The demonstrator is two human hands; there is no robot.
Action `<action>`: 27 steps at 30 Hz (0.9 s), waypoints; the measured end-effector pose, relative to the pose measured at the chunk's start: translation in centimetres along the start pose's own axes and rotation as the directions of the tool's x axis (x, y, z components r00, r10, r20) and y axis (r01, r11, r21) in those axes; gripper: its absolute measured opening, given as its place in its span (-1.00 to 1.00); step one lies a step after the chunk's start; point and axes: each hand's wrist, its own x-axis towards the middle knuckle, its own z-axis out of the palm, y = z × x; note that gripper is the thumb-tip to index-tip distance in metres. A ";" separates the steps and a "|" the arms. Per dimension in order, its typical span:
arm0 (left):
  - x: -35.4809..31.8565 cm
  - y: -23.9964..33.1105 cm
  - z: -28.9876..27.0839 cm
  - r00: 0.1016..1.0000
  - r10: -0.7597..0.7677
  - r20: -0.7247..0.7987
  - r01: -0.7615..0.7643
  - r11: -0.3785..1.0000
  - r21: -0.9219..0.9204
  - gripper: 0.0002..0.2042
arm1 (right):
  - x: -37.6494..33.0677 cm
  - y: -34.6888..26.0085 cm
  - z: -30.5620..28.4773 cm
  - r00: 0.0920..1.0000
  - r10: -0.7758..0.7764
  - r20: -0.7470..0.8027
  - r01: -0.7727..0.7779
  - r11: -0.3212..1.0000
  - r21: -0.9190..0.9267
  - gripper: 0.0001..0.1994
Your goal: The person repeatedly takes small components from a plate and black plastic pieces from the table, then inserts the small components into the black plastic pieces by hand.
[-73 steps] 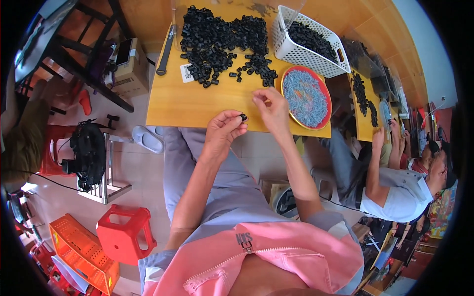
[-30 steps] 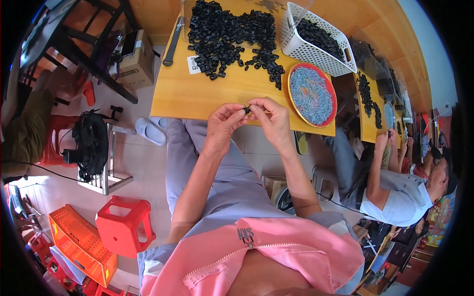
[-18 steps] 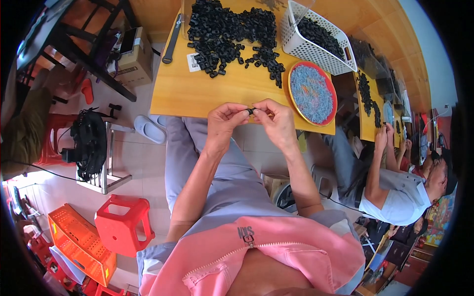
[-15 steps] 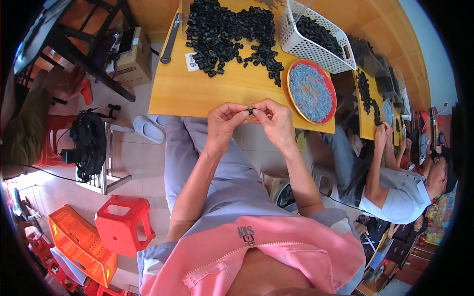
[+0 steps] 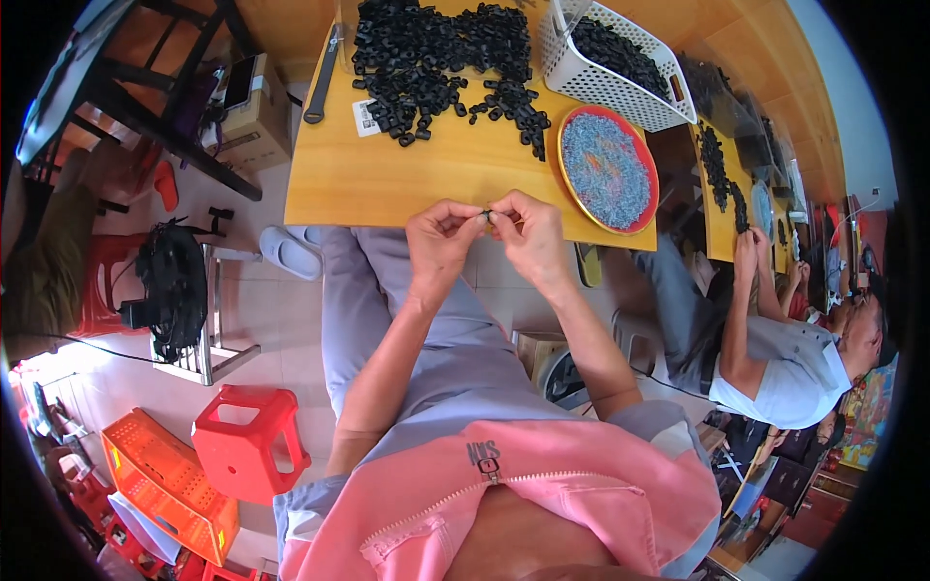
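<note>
At the table's front edge, my left hand (image 5: 442, 246) and my right hand (image 5: 529, 240) meet, thumbs and forefingers pinched. Between the fingertips is a small black plastic part (image 5: 487, 217), mostly covered by them. Beyond my hands, a big heap of similar black plastic parts (image 5: 412, 58) spreads over the wooden table (image 5: 378, 189). To the right of my hands lies a round red plate (image 5: 646, 165) with a yellow rim. It holds many tiny bluish, clear pieces (image 5: 605, 169), with a few orange ones among them.
A white perforated basket (image 5: 620, 105) of black parts stands at the back right. A dark-handled tool (image 5: 322, 89) and a white label (image 5: 366, 118) lie on the left. Red stool (image 5: 250, 445) and orange crate (image 5: 170, 484) stand lower left. A co-worker (image 5: 775, 373) sits at right.
My hands stay pinched together over the same spot, and the fingertips now cover more of the black part. The whole view has shifted slightly, the table sitting a little higher.
</note>
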 end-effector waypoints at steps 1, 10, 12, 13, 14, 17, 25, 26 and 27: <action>0.0 -0.1 0.1 1.000 0.000 0.002 0.000 1.000 0.000 -0.92 | 0.0 0.1 0.1 1.000 -0.024 -0.016 0.024 0.999 -0.029 -0.96; -0.1 0.0 1.1 0.984 0.039 -0.175 -0.049 0.997 -0.051 -0.93 | -0.6 -1.1 2.0 0.958 -0.221 -0.184 0.221 0.975 -0.017 -0.77; -0.3 0.2 1.3 0.978 -0.011 -0.210 -0.008 0.996 -0.089 -0.92 | -0.7 -1.0 2.2 0.949 -0.237 -0.207 0.227 0.971 -0.070 -0.73; -0.3 0.1 1.4 0.978 -0.010 -0.208 -0.009 0.996 -0.089 -0.92 | -0.7 -1.1 2.3 0.945 -0.241 -0.220 0.222 0.969 -0.106 -0.72; -0.3 0.0 1.4 0.976 -0.017 -0.216 -0.006 0.994 -0.107 -0.92 | -0.6 -1.0 2.3 0.941 -0.245 -0.233 0.216 0.966 -0.142 -0.71; -0.3 0.1 1.4 0.975 -0.044 -0.217 0.017 0.992 -0.123 -0.92 | -0.6 -0.5 2.2 0.929 -0.293 -0.227 0.245 0.945 -0.218 -0.70; -0.4 -0.4 0.7 0.979 -0.102 -0.177 0.090 0.993 -0.073 -0.92 | -0.6 -0.2 1.6 0.924 -0.323 -0.204 0.256 0.920 -0.297 -0.68; -0.4 -0.7 0.6 0.982 -0.094 -0.164 0.085 0.994 -0.061 -0.92 | -0.6 -0.2 1.6 0.924 -0.324 -0.200 0.256 0.918 -0.303 -0.68; -0.4 -0.8 0.5 0.985 -0.086 -0.149 0.079 0.996 -0.050 -0.92 | -0.6 -0.2 1.6 0.925 -0.323 -0.201 0.255 0.918 -0.303 -0.68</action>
